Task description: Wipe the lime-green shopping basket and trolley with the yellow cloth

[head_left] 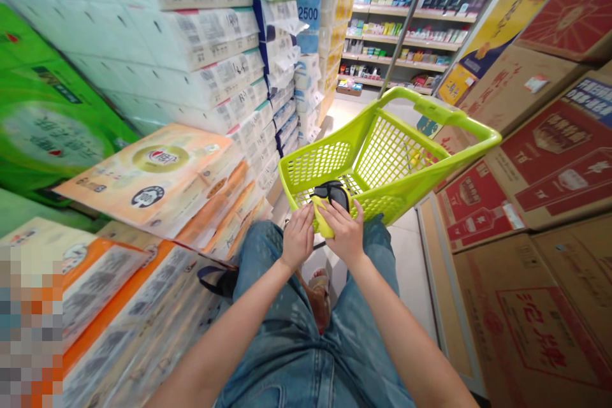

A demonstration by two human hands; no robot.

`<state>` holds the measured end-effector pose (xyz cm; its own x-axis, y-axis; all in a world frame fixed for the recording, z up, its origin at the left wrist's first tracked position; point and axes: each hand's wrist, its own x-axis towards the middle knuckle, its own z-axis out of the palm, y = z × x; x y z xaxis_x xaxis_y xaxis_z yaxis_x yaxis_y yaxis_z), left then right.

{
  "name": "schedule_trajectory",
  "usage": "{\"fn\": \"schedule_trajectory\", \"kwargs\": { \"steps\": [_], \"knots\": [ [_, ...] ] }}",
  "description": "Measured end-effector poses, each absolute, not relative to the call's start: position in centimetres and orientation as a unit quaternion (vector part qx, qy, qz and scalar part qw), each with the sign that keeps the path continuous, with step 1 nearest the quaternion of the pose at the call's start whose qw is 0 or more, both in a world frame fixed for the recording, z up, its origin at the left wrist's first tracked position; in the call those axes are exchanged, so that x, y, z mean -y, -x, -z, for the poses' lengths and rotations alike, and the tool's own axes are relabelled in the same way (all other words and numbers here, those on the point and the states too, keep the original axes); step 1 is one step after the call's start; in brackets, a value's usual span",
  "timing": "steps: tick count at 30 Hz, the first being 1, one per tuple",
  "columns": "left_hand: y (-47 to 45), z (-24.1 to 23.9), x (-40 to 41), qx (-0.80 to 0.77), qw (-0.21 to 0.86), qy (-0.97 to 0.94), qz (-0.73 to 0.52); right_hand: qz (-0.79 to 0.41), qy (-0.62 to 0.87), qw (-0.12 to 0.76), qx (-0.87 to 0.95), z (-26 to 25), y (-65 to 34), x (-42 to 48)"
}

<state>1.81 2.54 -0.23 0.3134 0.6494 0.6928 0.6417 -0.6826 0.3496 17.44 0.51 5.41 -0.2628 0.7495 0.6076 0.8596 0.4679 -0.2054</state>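
Observation:
A lime-green plastic shopping cart basket [329,162] with lattice walls stands tilted in front of my knees. Over its near rim lies a soft yellow and dark-grey cloth [324,220], bunched up. My right hand [345,229] presses on the cloth from above, its fingers bent across the yellow part and its thumb along the rim. Just left of it, my left hand [298,236] has its fingers together and curled at the basket's near corner, touching the cloth's left edge. The left thumb and whatever lies under both palms are hidden.
Tissue packs [215,64] are stacked high on the left, with an orange carton [157,159] closer in. Cardboard boxes [530,312] line the right side. Stocked shelves [406,32] stand at the far end, behind a dark metal pole [404,38]. A dark strap [217,280] lies by my left leg.

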Motion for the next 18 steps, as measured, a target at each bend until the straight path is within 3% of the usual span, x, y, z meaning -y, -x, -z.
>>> {"fn": "schedule_trajectory", "kwargs": {
  "steps": [8,12,18],
  "knots": [
    [-1.7,0.0,-2.8,-0.392,0.004,-0.815,-0.426,0.157,0.568,0.340,0.733,-6.8,-28.4,-3.8],
    [-2.2,0.2,-2.7,-0.394,0.001,-0.810,-0.435,0.153,0.609,0.375,0.682,-6.1,-25.0,-3.2],
    [-2.0,0.1,-2.6,-0.393,0.007,-0.809,-0.437,0.082,0.545,0.383,0.741,-4.9,-16.3,-0.7]
  ]
}}
